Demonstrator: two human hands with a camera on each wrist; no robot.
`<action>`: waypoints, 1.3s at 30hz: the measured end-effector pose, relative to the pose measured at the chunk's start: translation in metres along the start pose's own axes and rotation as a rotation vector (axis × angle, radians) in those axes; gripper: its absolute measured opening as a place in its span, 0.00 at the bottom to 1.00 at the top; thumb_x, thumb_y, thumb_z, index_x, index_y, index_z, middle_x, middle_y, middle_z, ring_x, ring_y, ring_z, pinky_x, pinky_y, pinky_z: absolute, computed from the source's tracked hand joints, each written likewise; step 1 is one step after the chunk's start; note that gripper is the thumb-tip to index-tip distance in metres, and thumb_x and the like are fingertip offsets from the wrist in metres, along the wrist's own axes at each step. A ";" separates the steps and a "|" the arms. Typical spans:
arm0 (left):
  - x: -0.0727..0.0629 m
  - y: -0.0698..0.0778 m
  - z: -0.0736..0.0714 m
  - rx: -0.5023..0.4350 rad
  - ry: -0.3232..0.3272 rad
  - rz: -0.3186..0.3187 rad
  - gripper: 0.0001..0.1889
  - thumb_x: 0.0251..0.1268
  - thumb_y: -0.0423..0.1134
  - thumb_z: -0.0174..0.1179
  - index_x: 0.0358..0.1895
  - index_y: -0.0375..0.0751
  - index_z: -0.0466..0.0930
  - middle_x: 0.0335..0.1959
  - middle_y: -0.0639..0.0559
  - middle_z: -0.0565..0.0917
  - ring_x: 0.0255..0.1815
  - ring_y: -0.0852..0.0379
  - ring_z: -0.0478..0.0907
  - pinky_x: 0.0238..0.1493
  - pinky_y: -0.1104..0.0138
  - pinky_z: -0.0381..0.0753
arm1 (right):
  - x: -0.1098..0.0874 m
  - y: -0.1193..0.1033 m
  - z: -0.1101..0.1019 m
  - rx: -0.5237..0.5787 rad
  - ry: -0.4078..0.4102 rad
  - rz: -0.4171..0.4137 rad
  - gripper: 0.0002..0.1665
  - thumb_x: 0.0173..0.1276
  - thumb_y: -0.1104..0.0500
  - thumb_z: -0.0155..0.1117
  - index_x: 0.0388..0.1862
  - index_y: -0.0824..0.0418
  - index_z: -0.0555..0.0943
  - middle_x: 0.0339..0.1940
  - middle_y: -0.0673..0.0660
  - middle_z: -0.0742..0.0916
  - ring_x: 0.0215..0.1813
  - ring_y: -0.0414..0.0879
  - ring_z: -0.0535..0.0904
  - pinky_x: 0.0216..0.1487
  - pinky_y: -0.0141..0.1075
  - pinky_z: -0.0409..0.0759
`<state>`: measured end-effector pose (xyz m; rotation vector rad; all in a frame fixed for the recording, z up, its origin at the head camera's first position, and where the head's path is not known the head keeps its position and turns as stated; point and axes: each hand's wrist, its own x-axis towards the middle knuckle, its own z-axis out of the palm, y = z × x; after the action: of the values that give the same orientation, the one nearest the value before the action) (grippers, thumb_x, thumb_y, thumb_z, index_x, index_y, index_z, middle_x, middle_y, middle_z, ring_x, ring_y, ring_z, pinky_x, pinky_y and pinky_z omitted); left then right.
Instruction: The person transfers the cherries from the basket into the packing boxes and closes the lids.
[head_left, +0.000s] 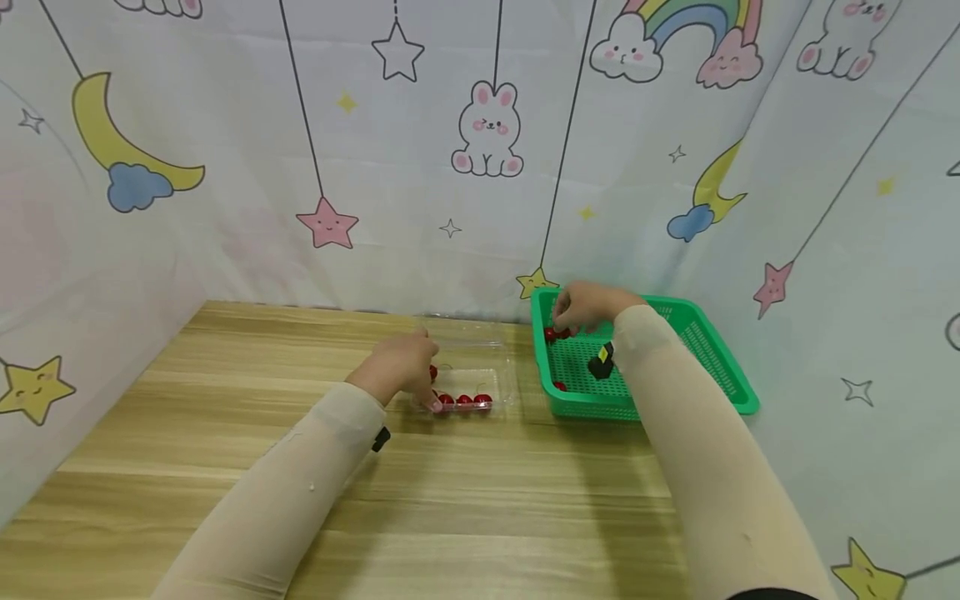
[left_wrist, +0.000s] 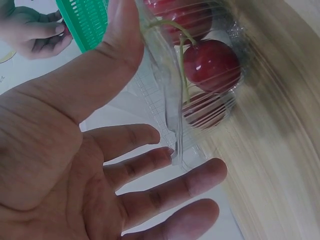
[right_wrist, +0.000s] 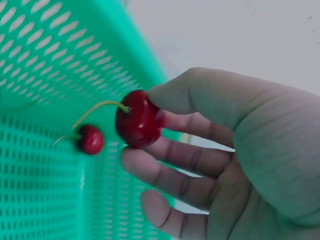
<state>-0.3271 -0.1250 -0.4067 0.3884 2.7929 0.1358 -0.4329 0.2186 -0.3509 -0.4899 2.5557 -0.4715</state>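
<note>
My right hand (head_left: 588,305) is over the back left corner of the green basket (head_left: 600,407). In the right wrist view it pinches a red cherry (right_wrist: 137,121) with a curved stem between thumb and fingers. Another cherry (right_wrist: 90,140) lies in the basket behind it. At the left end of an open clear plastic box (head_left: 506,377) is my left hand (head_left: 399,365), its fingers extended and the thumb by the box's front side. Several stemmed cherries (left_wrist: 212,66) lie inside the box, seen through its wall in the left wrist view; the hand hides part of the box.
The basket stands right of the box on a wooden table (head_left: 480,500). One more cherry (head_left: 560,387) lies near the basket's front left corner. A patterned cloth (head_left: 420,158) hangs directly behind, and another stretch runs along the right side. The box's raised lid (head_left: 461,331) is at its back.
</note>
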 end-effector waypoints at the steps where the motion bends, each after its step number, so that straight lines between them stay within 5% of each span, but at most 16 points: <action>1: 0.000 0.000 0.000 0.002 0.002 0.000 0.58 0.54 0.61 0.89 0.87 0.42 0.72 0.94 0.36 0.61 0.85 0.33 0.74 0.77 0.37 0.81 | -0.001 -0.006 -0.001 -0.008 0.014 -0.028 0.15 0.85 0.55 0.64 0.58 0.61 0.92 0.43 0.58 0.93 0.44 0.50 0.88 0.51 0.49 0.90; 12: 0.000 0.000 0.000 -0.020 0.000 -0.004 0.57 0.55 0.59 0.90 0.86 0.42 0.73 0.93 0.37 0.62 0.85 0.33 0.74 0.78 0.36 0.80 | 0.000 -0.076 0.032 -0.094 0.107 -0.273 0.07 0.81 0.52 0.76 0.49 0.53 0.92 0.53 0.54 0.94 0.57 0.51 0.90 0.62 0.50 0.90; 22: 0.002 -0.003 -0.001 0.006 -0.009 -0.002 0.58 0.53 0.62 0.90 0.85 0.43 0.75 0.91 0.38 0.67 0.77 0.36 0.82 0.71 0.39 0.86 | 0.027 -0.129 0.088 -0.174 0.072 -0.345 0.06 0.81 0.55 0.76 0.48 0.56 0.93 0.49 0.53 0.95 0.50 0.45 0.91 0.55 0.41 0.92; 32: 0.002 -0.004 0.000 -0.013 -0.001 0.021 0.56 0.51 0.63 0.91 0.83 0.45 0.79 0.82 0.39 0.75 0.64 0.41 0.87 0.65 0.40 0.89 | 0.051 -0.138 0.130 -0.203 0.108 -0.324 0.12 0.80 0.56 0.78 0.57 0.57 0.95 0.51 0.53 0.97 0.51 0.46 0.94 0.56 0.43 0.94; 39: 0.000 -0.005 0.000 -0.041 0.018 0.029 0.48 0.50 0.61 0.92 0.74 0.45 0.86 0.80 0.38 0.77 0.58 0.43 0.87 0.64 0.41 0.89 | 0.058 -0.135 0.147 -0.088 0.095 -0.300 0.06 0.80 0.60 0.76 0.50 0.58 0.95 0.45 0.52 0.96 0.41 0.44 0.89 0.48 0.40 0.92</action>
<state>-0.3287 -0.1293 -0.4072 0.4195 2.7977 0.2043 -0.3699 0.0411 -0.4387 -0.9105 2.6119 -0.4969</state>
